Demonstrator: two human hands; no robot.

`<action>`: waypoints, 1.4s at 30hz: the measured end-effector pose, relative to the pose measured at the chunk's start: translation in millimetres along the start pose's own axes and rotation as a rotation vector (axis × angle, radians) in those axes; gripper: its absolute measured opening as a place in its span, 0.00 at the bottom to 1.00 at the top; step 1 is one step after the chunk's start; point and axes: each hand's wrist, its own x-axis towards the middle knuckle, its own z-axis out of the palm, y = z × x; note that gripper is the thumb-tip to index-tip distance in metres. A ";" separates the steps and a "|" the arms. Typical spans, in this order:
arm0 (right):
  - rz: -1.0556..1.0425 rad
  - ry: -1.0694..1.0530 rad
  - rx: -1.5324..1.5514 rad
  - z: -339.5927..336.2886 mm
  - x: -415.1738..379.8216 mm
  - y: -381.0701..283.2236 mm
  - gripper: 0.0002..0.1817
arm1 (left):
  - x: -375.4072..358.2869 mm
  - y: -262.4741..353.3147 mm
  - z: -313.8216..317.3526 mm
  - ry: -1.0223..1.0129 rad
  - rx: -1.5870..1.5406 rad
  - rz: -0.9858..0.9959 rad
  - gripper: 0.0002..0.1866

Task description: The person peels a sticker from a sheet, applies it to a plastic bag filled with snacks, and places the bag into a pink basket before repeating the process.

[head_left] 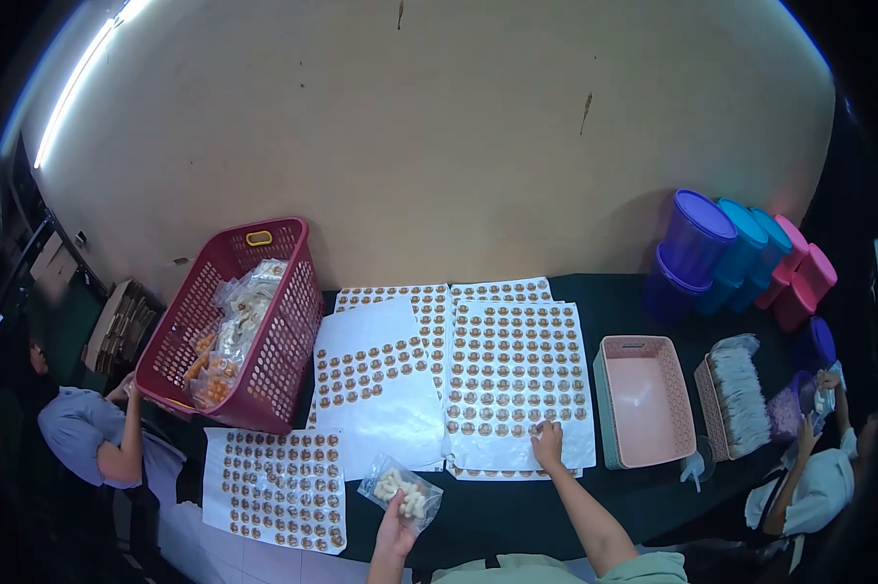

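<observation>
Pinching the clear bag [401, 492] of pale pieces by its near edge, the left hand [394, 530] has its thumb over the plastic and holds it at the near edge of the partly bare sheet [376, 389]. The bag lies slanted, its long axis running from far left to near right. The right hand [548, 450] reaches onto the full sticker sheet [520, 375], fingers drawn together at the bottom row (whether they grip a sticker, I cannot tell). That sheet's long axis points away from the body toward the wall [439, 146], its round stickers in straight rows, and it rests over other sheets on the dark surface [609, 526]. The partly bare sheet leans slightly askew beside it, and a smaller sticker sheet [275, 490] lies nearer, to the left. The tall magenta basket [288, 331], holding bagged goods, walls off the left side; the pink tray [645, 404] stands just right of the full sheet, then the basket of upright packets [738, 394]. Lidded purple, teal and pink containers [741, 253] crowd the far right corner. One person [93, 438] is at the left edge, another [819, 487] at the right.
</observation>
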 end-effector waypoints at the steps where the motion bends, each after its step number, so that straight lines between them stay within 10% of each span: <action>1: 0.034 0.024 0.068 9.8 3.0 9.9 0.14 | -1.3 -0.8 2.6 -0.011 -0.024 -0.006 0.20; 9: 0.388 -0.069 0.423 45.0 30.2 38.9 0.08 | -4.4 -7.7 -7.8 0.014 0.128 -0.043 0.18; 11: 0.396 -0.419 0.962 13.3 19.3 16.2 0.04 | -3.4 -8.7 -12.8 -0.006 0.154 -0.027 0.17; 19: 0.392 -0.762 1.338 -112.6 -57.8 -114.8 0.05 | -24.9 -5.6 50.5 -0.160 0.422 0.111 0.17; 26: -0.038 -0.466 1.177 -170.1 -83.2 -200.2 0.09 | -34.9 -12.9 114.9 -0.313 0.789 0.224 0.21; 42: -0.029 -0.146 1.094 -161.0 -116.3 -219.4 0.08 | -58.8 -18.3 118.6 -0.413 0.726 0.265 0.21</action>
